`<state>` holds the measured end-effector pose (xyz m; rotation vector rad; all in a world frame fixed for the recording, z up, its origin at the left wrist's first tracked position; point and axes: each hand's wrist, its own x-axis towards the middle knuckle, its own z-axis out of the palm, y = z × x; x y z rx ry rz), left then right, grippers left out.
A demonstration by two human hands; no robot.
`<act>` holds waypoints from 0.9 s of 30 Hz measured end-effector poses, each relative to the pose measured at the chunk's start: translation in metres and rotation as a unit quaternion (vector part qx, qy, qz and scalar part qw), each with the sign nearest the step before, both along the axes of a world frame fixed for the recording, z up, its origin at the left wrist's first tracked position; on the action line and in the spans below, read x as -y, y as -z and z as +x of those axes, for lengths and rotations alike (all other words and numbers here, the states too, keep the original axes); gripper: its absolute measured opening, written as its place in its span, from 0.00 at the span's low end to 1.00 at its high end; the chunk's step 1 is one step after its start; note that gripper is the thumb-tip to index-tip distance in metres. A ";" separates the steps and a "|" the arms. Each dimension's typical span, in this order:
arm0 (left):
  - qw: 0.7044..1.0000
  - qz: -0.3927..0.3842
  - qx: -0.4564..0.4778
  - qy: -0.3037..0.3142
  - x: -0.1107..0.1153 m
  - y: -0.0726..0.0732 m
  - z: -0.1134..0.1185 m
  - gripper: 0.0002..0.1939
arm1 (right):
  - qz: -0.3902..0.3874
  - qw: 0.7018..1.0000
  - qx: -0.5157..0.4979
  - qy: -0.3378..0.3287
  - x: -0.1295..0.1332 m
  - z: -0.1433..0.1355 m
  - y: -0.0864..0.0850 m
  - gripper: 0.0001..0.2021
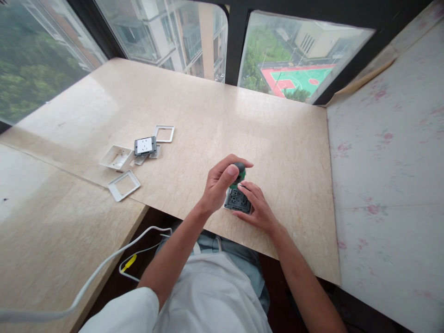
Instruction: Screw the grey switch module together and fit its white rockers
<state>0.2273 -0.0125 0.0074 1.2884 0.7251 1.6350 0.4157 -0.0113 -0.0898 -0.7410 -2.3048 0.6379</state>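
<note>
Worktop: a cream, marble-patterned slab [277,132] is carrying everything; its far edge is meeting the windows, its right edge the floral wall.
Left hand: the left hand [222,179] is closing thumb and fingers around a tool's handle above the near edge.
Right hand: the right hand [257,207] is bracing a dark part's right side, thumb and fingers spread around it.
White box: an open, white plastic box [120,159] is sitting toward the near edge's left end.
Frames: one white, square plastic frame [114,190] is lying just nearer than the box; another [172,134] is lying farther back.
Dark part: a dark-grey, square plastic module [238,200] with moulded recesses is resting by the near edge, between the hands.
Socket: a grey module with a white socket face [144,145] is leaning over pale flat pieces [141,159].
Tool: a green-and-black handle [238,172], likely a screwdriver's, is standing over the module, its tip hiding; the step seems to be driving or loosening a fastener, calling for straight pressure, steady twisting and firm bracing.
</note>
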 end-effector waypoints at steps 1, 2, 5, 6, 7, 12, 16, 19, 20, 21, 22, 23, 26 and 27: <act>1.000 -0.003 0.017 0.011 0.003 -0.002 -0.002 0.21 | 0.001 1.000 0.000 0.000 0.000 0.000 0.000 0.40; 0.999 -0.009 0.036 0.022 0.005 -0.004 -0.003 0.21 | 0.003 1.000 0.000 0.000 0.000 0.000 0.001 0.40; 0.995 -0.033 0.077 0.051 0.011 -0.012 -0.005 0.20 | 0.009 1.000 -0.001 0.004 0.000 0.000 0.002 0.39; 0.994 -0.039 0.085 0.060 0.012 -0.014 -0.005 0.20 | 0.010 1.000 -0.002 0.006 0.000 0.000 0.003 0.39; 0.993 -0.042 0.090 0.069 0.011 -0.015 -0.005 0.20 | 0.011 1.000 -0.002 0.007 0.000 0.000 0.003 0.38; 0.987 0.010 0.090 0.131 0.004 -0.011 0.000 0.25 | -0.011 1.000 0.009 0.007 0.000 -0.001 -0.001 0.32; 0.985 0.018 0.092 0.142 0.002 -0.007 0.003 0.19 | -0.020 1.000 0.011 0.005 0.000 -0.001 -0.004 0.28; 0.989 0.014 0.093 0.117 0.001 -0.008 0.002 0.17 | -0.014 1.000 0.005 0.003 0.000 -0.001 -0.003 0.31; 0.991 0.015 0.087 0.098 0.001 -0.009 0.001 0.17 | -0.009 1.000 0.003 0.004 0.000 -0.001 -0.002 0.33; 0.994 0.017 0.078 0.074 0.001 -0.009 0.000 0.17 | -0.005 1.000 0.001 0.005 0.000 -0.001 -0.001 0.35; 0.997 0.019 0.065 0.049 0.001 -0.010 -0.002 0.17 | -0.001 1.000 0.000 0.006 0.000 0.000 0.000 0.37; 0.998 0.018 0.051 0.027 0.002 -0.011 -0.003 0.18 | 0.002 1.000 -0.001 0.006 0.000 0.000 0.000 0.38; 1.000 0.000 0.025 0.002 0.005 -0.013 -0.005 0.21 | 0.000 1.000 0.001 0.005 0.000 0.000 0.001 0.39; 1.000 -0.011 0.026 0.010 0.007 -0.014 -0.005 0.22 | -0.001 1.000 0.002 0.004 0.000 0.000 0.000 0.39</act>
